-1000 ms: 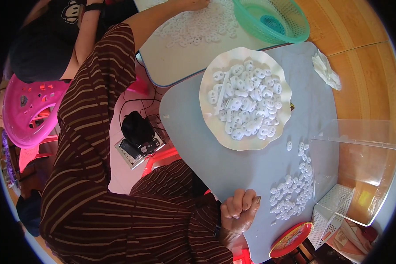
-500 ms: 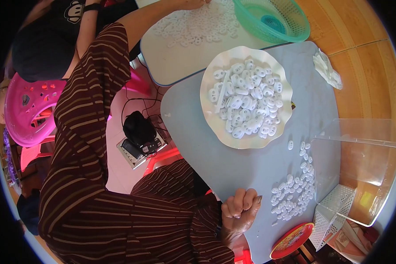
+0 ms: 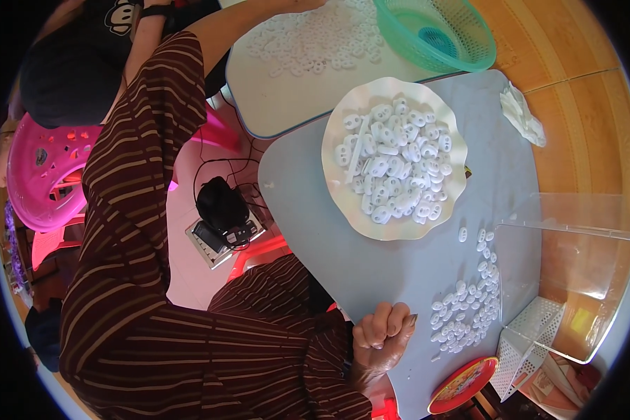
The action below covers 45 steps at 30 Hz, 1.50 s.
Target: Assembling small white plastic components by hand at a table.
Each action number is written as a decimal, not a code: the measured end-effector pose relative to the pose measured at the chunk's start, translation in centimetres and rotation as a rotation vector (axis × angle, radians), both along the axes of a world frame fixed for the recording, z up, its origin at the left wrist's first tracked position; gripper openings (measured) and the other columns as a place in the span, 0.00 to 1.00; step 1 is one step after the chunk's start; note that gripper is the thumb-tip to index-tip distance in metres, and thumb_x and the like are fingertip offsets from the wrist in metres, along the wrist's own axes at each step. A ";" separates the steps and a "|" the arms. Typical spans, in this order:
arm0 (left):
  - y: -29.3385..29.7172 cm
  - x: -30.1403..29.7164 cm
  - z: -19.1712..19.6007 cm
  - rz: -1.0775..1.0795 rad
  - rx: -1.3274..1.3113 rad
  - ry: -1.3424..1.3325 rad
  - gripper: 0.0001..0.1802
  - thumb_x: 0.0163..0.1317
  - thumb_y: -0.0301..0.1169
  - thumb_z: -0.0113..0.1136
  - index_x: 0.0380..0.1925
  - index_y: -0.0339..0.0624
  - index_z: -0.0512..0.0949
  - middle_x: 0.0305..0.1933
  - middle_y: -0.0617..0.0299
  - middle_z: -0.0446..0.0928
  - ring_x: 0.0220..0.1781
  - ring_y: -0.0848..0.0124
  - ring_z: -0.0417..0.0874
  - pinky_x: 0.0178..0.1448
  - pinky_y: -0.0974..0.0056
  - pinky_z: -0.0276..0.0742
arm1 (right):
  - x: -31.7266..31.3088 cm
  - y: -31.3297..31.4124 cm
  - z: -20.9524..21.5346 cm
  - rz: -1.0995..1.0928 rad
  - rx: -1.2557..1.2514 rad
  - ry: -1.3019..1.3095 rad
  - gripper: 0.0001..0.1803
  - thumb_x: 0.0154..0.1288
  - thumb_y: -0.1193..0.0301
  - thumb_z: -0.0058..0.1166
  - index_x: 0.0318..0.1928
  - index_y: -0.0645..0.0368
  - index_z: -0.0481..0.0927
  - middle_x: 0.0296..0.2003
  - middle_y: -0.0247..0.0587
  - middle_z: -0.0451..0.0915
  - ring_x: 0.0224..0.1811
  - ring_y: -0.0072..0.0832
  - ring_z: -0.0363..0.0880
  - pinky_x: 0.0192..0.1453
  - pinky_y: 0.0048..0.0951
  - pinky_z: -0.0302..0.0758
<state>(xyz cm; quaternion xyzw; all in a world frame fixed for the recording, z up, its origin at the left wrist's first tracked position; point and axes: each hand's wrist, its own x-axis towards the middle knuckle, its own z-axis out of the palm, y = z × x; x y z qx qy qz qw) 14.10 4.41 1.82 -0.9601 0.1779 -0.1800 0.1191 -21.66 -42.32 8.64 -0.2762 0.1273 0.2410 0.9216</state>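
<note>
My left arm reaches in its striped sleeve toward the top edge. There my left hand (image 3: 299,5) is mostly cut off, its fingers out of sight, beside small white plastic pieces with two holes (image 3: 315,42) spread on a white table. My right hand (image 3: 383,334) is closed, fingers curled inward, at the near edge of the grey table (image 3: 371,269). Whatever it holds, if anything, is hidden. A cream scalloped plate (image 3: 343,217) piled with similar white two-hole pieces (image 3: 399,157) stands beyond it. Smaller white oval pieces (image 3: 469,308) lie scattered to its right.
A green basket (image 3: 469,52) stands at the far right of the white table. On the right are a crumpled white cloth (image 3: 521,115), a clear plastic box (image 3: 574,280) and a red-rimmed round tray (image 3: 462,385). Another person in dark clothes (image 3: 70,80) sits at the upper left.
My left hand has shifted slightly left at the top edge, and less of its fingers shows. My right hand stays closed in the same place. The whole view has moved slightly.
</note>
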 end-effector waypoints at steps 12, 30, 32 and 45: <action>0.1 2.0 -0.7 0.085 -0.164 0.019 0.11 0.54 0.38 0.51 0.20 0.47 0.77 0.24 0.56 0.76 0.37 0.56 0.76 0.41 0.47 0.69 | -0.1 -0.2 -0.2 -0.019 0.000 -0.001 0.23 0.74 0.54 0.35 0.23 0.54 0.59 0.18 0.33 0.58 0.14 0.17 0.48 0.15 0.19 0.48; 1.3 -1.8 0.2 -0.025 -0.250 -0.011 0.03 0.52 0.35 0.55 0.25 0.52 0.76 0.21 0.58 0.74 0.32 0.56 0.76 0.42 0.49 0.67 | -0.3 -0.3 -0.5 0.004 0.076 -0.062 0.21 0.76 0.57 0.29 0.26 0.54 0.57 0.20 0.34 0.58 0.14 0.18 0.50 0.17 0.19 0.51; 0.0 -1.6 -0.1 -0.037 -0.161 0.037 0.06 0.53 0.36 0.53 0.23 0.51 0.77 0.22 0.57 0.75 0.32 0.56 0.77 0.41 0.49 0.68 | -0.3 -0.2 -0.5 -0.014 0.062 -0.055 0.21 0.76 0.57 0.29 0.26 0.54 0.57 0.20 0.34 0.58 0.14 0.18 0.50 0.17 0.19 0.51; -1.2 1.7 -1.4 0.039 -0.033 0.293 0.12 0.51 0.37 0.51 0.20 0.41 0.78 0.26 0.52 0.78 0.33 0.53 0.79 0.45 0.48 0.71 | -0.3 -0.3 -0.5 -0.005 0.059 -0.070 0.21 0.76 0.57 0.31 0.25 0.54 0.58 0.20 0.33 0.58 0.14 0.18 0.49 0.16 0.19 0.51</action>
